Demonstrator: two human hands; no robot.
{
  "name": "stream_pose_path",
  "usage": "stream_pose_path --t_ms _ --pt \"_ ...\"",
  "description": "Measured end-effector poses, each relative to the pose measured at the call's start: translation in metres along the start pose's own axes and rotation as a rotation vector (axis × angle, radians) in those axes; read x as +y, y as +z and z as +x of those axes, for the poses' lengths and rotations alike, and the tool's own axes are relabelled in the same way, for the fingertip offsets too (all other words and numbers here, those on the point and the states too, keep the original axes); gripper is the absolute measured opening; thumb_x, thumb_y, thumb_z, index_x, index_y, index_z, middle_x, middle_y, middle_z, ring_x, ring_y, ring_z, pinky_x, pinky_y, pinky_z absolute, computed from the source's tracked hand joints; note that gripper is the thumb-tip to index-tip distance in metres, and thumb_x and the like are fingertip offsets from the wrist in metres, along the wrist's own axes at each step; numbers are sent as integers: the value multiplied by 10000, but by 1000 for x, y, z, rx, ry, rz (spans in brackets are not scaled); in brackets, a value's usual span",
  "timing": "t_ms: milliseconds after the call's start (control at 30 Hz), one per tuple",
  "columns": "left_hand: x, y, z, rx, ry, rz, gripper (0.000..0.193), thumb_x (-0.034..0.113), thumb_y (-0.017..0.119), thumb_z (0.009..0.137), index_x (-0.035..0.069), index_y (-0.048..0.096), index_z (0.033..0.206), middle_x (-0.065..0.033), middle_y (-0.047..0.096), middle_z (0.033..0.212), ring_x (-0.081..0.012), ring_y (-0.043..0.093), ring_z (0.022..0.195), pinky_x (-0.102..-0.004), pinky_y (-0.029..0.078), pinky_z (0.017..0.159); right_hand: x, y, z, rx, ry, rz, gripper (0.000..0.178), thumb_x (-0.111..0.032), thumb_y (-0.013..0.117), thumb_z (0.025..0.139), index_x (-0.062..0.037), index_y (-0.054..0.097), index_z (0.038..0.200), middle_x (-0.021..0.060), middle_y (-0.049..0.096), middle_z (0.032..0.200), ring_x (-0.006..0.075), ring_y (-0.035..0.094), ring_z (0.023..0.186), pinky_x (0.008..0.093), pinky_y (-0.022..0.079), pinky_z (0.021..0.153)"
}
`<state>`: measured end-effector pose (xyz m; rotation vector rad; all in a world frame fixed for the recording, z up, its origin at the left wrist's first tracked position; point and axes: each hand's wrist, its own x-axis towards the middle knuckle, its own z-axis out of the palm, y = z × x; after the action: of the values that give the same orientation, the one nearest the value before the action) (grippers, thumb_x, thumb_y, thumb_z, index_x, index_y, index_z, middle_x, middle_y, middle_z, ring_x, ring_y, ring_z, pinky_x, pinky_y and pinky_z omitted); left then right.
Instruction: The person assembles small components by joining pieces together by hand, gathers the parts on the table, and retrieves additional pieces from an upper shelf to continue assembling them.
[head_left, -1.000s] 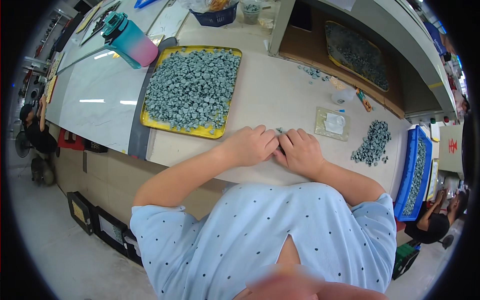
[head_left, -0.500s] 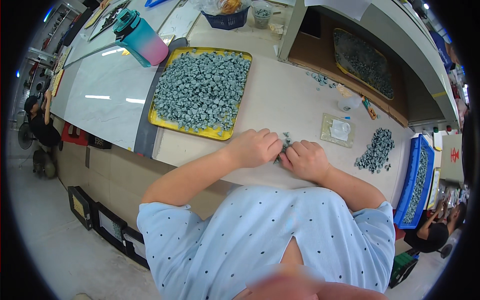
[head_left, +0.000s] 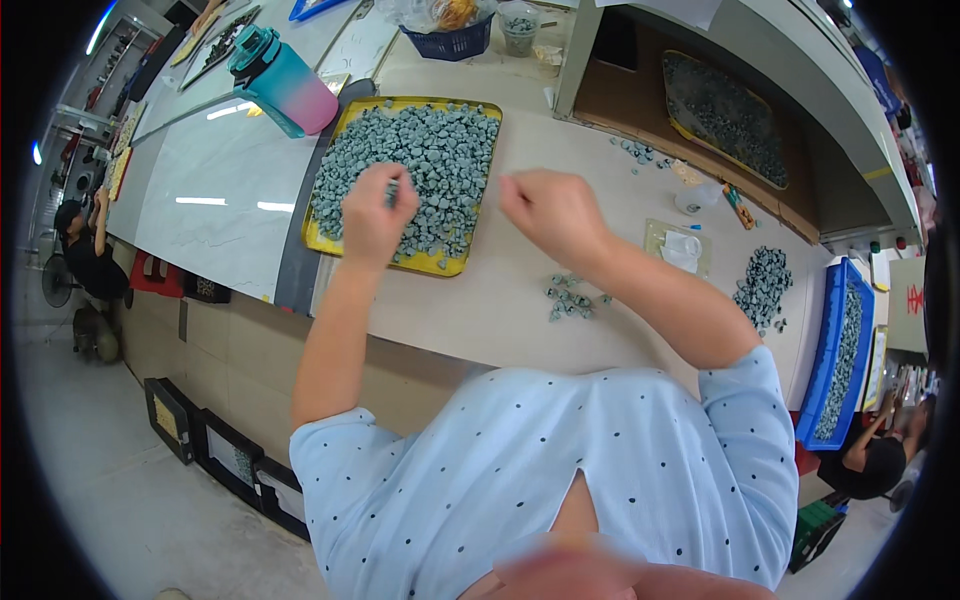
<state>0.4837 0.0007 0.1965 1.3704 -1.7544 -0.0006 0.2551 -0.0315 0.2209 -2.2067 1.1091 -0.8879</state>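
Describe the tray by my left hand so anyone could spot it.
On the pale table, find the bottle. Just right of it lies the tray: yellow, heaped with grey-green pieces and, unlike the other tray inside the cabinet, out in the open.

A workshop, judging by the workbench (head_left: 470, 310), tray (head_left: 430, 266) of small pieces (head_left: 445, 150) and nearby co-worker (head_left: 92, 255).

Table (head_left: 465, 325): pale, flat top. Bearings run from a small stone cluster (head_left: 571, 301) near its front edge, 12 being the far side. At 10 o'clock, a yellow tray (head_left: 440, 265) of stones (head_left: 425, 135); at 11, a blue basket (head_left: 447, 43); at 2, a square pad (head_left: 655, 236) (white paper (head_left: 683, 252) on it), a cup (head_left: 699, 198), an orange tool (head_left: 738, 208); at 3, a loose stone pile (head_left: 763, 285).
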Motion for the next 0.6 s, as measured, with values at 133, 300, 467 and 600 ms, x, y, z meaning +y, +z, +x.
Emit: stream_pose_path --t_ms 133,300,467,600 --pt "-5 -7 0 8 -17 101 65 60 568 856 0 571 880 -134 590 835 -293 586 756 -348 473 679 -31 22 29 -65 58 131 342 -266 513 899 -2 581 693 178 576 663 373 547 602 440 448 575" --pt "-4 -8 -5 -71 36 -12 136 88 484 927 -3 585 931 -144 591 925 -284 577 852 -342 461 762 -22 53 37 -295 -117 301 343 -237 435 945 13 618 798 189 626 807 349 591 766 408 466 711" --pt "-10 -12 -24 -124 -197 -292 182 98 438 958 -5 588 967 -108 605 968 -210 577 909 -303 446 816 -12 38 27 -280 24 562 322 -247 443 966 10 637 958 131 659 920 257 625 881 347 478 799" --pt "-4 -6 -29 -126 -245 -468 157 80 446 954 -2 571 1002 -77 607 960 -153 561 896 -271 440 805 3 0 8 -315 288 835 270 -221 494 957 -13 615 1078 97 661 987 200 621 930 334 486 830"
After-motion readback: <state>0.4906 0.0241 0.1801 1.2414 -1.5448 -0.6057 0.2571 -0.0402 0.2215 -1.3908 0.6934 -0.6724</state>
